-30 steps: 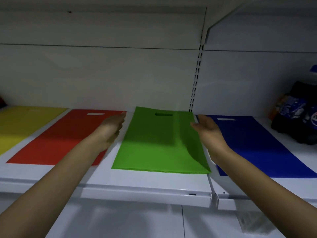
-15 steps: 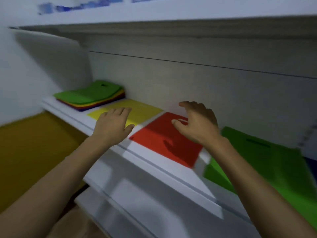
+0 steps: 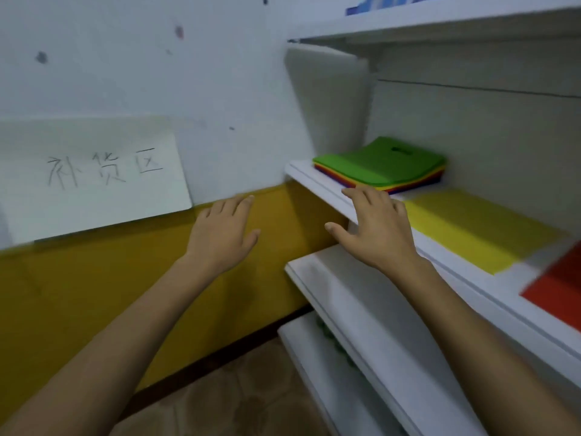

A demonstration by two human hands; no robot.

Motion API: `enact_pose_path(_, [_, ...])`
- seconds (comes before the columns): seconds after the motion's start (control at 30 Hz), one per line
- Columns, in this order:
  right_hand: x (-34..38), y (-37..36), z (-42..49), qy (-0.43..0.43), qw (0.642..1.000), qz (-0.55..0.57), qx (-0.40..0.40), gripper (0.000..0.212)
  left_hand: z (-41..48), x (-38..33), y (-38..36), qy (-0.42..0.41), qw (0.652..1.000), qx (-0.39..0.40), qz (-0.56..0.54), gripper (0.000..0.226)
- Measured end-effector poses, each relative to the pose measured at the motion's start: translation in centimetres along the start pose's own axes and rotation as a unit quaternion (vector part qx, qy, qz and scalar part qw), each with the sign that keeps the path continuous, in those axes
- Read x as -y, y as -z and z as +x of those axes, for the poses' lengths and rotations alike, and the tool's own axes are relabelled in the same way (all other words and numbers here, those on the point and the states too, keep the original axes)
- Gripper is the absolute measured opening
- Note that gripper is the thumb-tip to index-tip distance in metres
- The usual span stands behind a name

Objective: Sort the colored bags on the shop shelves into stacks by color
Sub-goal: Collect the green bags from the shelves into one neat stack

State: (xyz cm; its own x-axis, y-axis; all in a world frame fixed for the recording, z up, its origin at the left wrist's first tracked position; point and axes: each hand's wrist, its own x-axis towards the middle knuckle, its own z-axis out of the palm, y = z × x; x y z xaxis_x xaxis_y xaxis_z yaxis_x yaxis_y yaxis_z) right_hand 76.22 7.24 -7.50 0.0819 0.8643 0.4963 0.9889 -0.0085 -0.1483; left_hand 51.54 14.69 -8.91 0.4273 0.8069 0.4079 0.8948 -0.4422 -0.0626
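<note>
Mixed-colour bag stack point(image 3: 382, 166), green bag on top w/ cut-out handle, at far left end of white shelf point(image 3: 317, 187). Yellow bag point(image 3: 471, 228) beside it, red bag point(image 3: 559, 291) next. Left hand point(image 3: 221, 236) & right hand point(image 3: 375, 229): fingers straight, slightly apart, holding nothing.

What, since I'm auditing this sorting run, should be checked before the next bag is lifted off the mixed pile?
1. Hands free: left hand and right hand open, holding nothing: ok.
2. Mixed pile in view, green bag on top: ok.
3. Right hand gripping the pile: not ok, fingers straight, near its front edge.
4. Spot for sorted green bags in view: not ok.
5. Bags left in the pile: cannot tell.
</note>
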Motion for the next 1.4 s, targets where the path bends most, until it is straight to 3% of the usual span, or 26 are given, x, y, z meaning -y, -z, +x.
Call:
enact_pose_path(0.17, [3.9, -4.4, 3.1, 0.012, 1.0, 0.001, 0.025, 0.071, 0.9, 5.3, -2.8, 0.02, 1.0, 0.013, -0.006, 0.063])
enact_pose_path(0.37, [4.4, -7.6, 6.5, 0.008, 0.999, -0.012, 0.038, 0.067, 4.5, 6.7, -6.6, 0.01, 0.998, 0.026, -0.05, 0.063])
enact_pose_path(0.63, [-0.6, -11.2, 13.5, -0.066, 0.997, -0.01, -0.033, 0.066, 16.1, 4.7, -10.4, -0.063, 0.993, -0.012, -0.094, 0.067])
enact_pose_path(0.93, [-8.6, -12.6, 21.1, -0.166, 0.983, -0.046, -0.059, 0.059, 31.4, 1.1, -15.1, -0.148, 0.975, -0.01, -0.168, 0.069])
enact_pose_path(1.23, [-15.8, -13.1, 21.4, -0.358, 0.922, -0.112, -0.093, 0.053, 44.2, -5.9, -19.5, -0.266, 0.937, 0.022, -0.226, 0.059])
enact_pose_path(1.4, [-17.0, -14.3, 21.9, -0.431, 0.886, -0.153, -0.069, 0.058, 50.9, -8.8, -22.2, -0.3, 0.907, 0.089, -0.282, 0.069])
